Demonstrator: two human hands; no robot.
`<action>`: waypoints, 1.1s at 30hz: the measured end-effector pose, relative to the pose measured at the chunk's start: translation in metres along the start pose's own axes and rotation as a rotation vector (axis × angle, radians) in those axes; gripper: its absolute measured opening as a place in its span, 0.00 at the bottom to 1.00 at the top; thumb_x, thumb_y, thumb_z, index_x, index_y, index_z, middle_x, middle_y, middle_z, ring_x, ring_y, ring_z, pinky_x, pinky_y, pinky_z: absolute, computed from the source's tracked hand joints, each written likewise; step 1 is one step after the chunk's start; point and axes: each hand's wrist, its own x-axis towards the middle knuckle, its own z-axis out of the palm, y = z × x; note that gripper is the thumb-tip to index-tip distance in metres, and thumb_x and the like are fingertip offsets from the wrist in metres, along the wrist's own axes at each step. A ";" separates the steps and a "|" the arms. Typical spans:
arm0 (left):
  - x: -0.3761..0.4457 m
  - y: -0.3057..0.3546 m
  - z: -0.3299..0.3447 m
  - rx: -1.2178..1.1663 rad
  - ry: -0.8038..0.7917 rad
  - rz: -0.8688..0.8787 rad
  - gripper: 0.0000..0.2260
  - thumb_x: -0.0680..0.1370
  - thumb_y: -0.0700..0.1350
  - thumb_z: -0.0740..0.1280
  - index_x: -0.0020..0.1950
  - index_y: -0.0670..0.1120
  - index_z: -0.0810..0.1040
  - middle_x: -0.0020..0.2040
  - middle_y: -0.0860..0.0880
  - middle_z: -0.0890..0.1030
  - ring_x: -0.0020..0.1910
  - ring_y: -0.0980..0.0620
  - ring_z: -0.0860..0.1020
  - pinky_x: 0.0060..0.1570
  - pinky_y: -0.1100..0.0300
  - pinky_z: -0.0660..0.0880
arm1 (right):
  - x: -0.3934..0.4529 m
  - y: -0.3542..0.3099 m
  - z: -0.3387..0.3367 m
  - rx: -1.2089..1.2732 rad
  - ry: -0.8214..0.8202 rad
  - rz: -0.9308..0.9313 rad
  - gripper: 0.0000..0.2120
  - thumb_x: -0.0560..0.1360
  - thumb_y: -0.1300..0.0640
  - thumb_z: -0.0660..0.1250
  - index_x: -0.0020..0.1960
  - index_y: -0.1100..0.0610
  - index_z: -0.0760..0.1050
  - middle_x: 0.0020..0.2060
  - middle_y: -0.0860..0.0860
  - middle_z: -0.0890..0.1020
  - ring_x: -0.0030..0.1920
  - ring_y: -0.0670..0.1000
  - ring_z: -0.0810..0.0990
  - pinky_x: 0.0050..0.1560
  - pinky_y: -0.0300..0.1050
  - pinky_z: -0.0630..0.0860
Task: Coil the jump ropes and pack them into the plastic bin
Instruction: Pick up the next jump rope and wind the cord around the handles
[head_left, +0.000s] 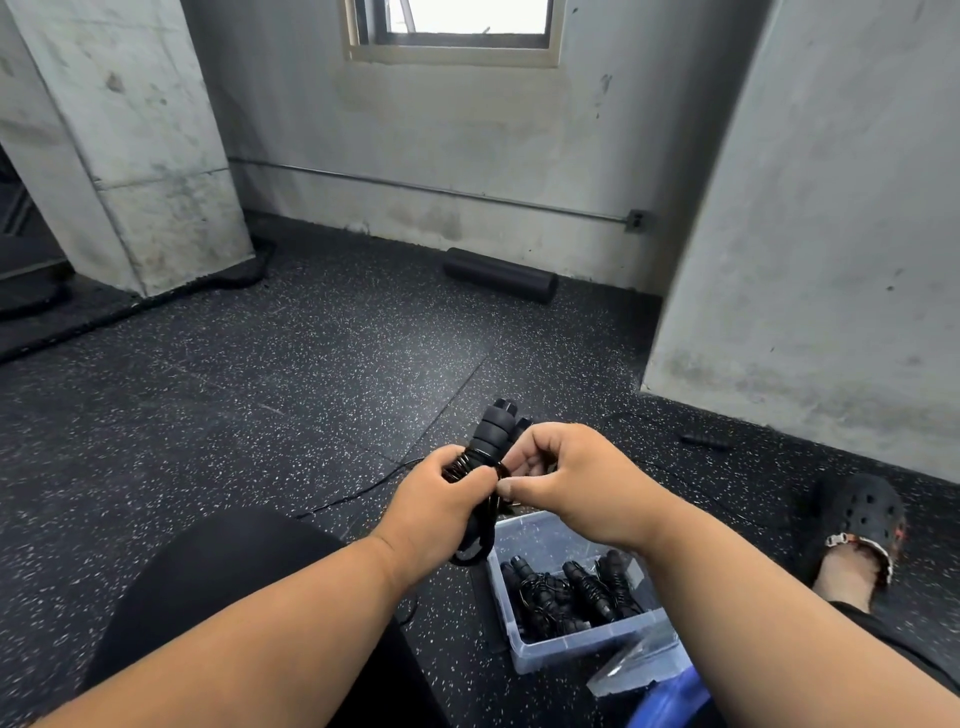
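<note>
jump rope (491, 441) up in front of the person now, held above the floor just beyond the near knee, handles together and pointing away, cord wound in tight turns round their lower end. left hand (441, 499) grips the bundle round the wrapped part, fingers curled over the cord. right hand (566, 478) is right against it, thumb and fingers pinching what looks like the loose end of the cord, though the exact strand is too small to make out. i'd say this is the tuck-in, the last bit of the wrap.

down to the near right, the plastic bin (506, 577) sits on the speckled floor (260, 389), and there are already several coiled ropes (571, 592) lying side by side in it, so a good share of the job looks done. a clear lid (634, 670) lies against the bin's near corner.

what's left: this bundle is not yet in the bin, and a thin black cord (363, 493) trails over the floor behind the hands, while a dark handle-like piece (706, 441) lies further right near the wall. likely at least one more rope to coil.
</note>
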 end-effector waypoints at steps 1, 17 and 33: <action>0.000 -0.001 0.000 -0.028 -0.008 -0.010 0.13 0.68 0.53 0.71 0.46 0.46 0.80 0.36 0.48 0.82 0.35 0.48 0.79 0.37 0.50 0.77 | 0.001 0.002 0.002 0.004 0.019 0.009 0.05 0.74 0.67 0.77 0.47 0.63 0.81 0.32 0.45 0.80 0.32 0.40 0.76 0.36 0.33 0.73; 0.000 0.001 0.011 -0.462 -0.168 -0.162 0.29 0.79 0.66 0.69 0.69 0.45 0.80 0.56 0.40 0.84 0.54 0.42 0.81 0.58 0.44 0.77 | 0.013 0.008 0.027 -0.771 0.372 -0.429 0.09 0.68 0.64 0.69 0.39 0.52 0.72 0.36 0.48 0.76 0.38 0.53 0.73 0.41 0.49 0.71; 0.007 -0.002 0.005 -0.121 -0.010 0.109 0.14 0.74 0.59 0.67 0.47 0.48 0.77 0.35 0.54 0.78 0.36 0.54 0.75 0.40 0.54 0.72 | 0.008 0.007 0.014 -0.136 0.275 0.028 0.05 0.73 0.57 0.79 0.45 0.51 0.83 0.30 0.45 0.79 0.30 0.42 0.73 0.35 0.37 0.72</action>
